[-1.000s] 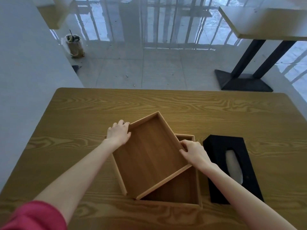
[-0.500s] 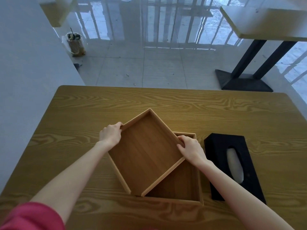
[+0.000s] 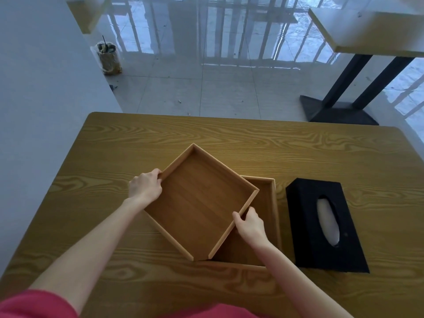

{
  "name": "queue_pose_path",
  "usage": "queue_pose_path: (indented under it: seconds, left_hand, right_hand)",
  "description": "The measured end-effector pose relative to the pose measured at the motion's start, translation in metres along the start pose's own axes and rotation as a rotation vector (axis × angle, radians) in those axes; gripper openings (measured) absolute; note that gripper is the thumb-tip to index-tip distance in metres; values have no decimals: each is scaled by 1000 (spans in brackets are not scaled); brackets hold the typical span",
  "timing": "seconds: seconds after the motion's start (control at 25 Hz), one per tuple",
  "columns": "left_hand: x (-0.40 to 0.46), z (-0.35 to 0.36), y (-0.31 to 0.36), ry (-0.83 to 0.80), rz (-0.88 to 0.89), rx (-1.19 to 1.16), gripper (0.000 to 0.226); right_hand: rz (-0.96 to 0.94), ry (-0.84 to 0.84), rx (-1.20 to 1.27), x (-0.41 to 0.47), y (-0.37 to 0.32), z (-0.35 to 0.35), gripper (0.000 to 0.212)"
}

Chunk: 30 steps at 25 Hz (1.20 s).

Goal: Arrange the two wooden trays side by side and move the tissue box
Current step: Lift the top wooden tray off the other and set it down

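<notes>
Two shallow wooden trays overlap in the middle of the table. The upper tray [image 3: 197,203] is turned diamond-wise and lies partly over the lower tray [image 3: 271,207], which sits square to the table. My left hand [image 3: 145,188] grips the upper tray's left rim. My right hand [image 3: 250,224] grips its right rim, over the lower tray. A black tissue box [image 3: 325,223] with a white tissue in its oval slot lies flat just right of the lower tray, untouched.
The wooden table [image 3: 229,138] has a grey wall along its left side. Beyond its far edge is tiled floor with a cup with a straw [image 3: 109,57] and a second table on black legs [image 3: 358,76] at the right.
Both hands have turned the upper tray further and shifted it up and left, uncovering more of the lower tray. My right hand slid down its right rim. The tissue box has not moved.
</notes>
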<state>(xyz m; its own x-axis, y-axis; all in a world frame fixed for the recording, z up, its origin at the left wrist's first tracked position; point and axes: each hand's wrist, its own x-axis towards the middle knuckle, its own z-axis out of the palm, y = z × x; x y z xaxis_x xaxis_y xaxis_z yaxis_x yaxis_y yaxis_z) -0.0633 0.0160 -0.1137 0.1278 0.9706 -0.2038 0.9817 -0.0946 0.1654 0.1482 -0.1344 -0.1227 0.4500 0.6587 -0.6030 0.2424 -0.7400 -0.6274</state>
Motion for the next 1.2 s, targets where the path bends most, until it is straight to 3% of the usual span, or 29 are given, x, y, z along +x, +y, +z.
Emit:
queue_pose_path:
  seconds: [0.08, 0.52, 0.88, 1.2]
  left_hand:
    - [-3, -2, -5, -8, -23, -32, 35]
    - [-13, -28, -19, 75, 11, -15, 33]
    - [17, -52, -11, 136, -58, -189, 35]
    - [67, -58, -4, 178, -187, -482, 38]
  right_hand:
    - [-38, 1, 5, 0, -3, 0, 31]
    - [-271, 33, -19, 2, -29, -4, 27]
    - [-410, 65, -65, 35, -96, -30, 64]
    - [-412, 61, -23, 93, -139, -30, 69]
